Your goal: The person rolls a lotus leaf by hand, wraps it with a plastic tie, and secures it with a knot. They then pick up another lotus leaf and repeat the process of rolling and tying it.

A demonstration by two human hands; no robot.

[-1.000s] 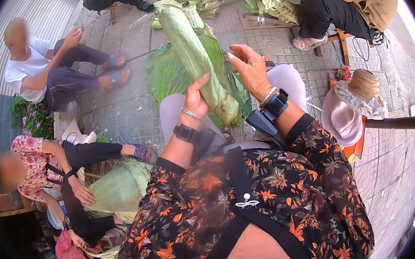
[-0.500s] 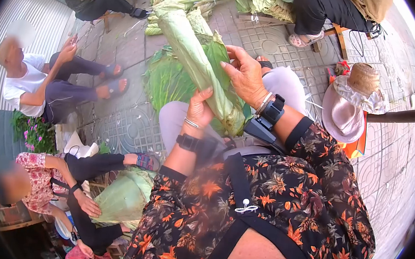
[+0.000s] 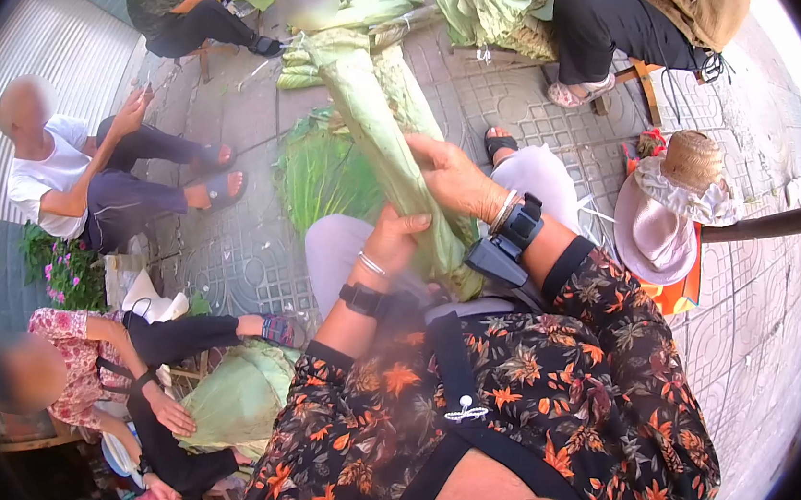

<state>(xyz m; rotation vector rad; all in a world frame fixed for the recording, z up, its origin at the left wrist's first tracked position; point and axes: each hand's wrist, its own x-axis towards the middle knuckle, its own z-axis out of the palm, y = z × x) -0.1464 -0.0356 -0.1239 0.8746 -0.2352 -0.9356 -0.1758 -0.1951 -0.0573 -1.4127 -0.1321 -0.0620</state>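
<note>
A long roll of large pale-green leaves (image 3: 379, 118) lies slanted across my lap, its lower end near my waist. My left hand (image 3: 397, 240) grips the lower part of this roll from the left, thumb laid across the top. Higher up on the right side, my right hand (image 3: 455, 180) is closed around the roll's edge, with some fingertips hidden. Beneath and left of the roll, a broad green leaf (image 3: 326, 171) is spread over the paving. More bundled leaves (image 3: 376, 7) lie beyond the roll's far end.
A co-worker at lower left rests a hand on a flat leaf stack (image 3: 242, 394). Other people sit at left, upper left and upper right. A leaf heap (image 3: 501, 9) is at the top. Hats (image 3: 658, 231) sit at right beside a dark wooden bar (image 3: 774, 226).
My right hand has come down from a raised leaf flap and now presses against the roll; that flap lies closer in. My left hand has shifted slightly right and down along the roll.
</note>
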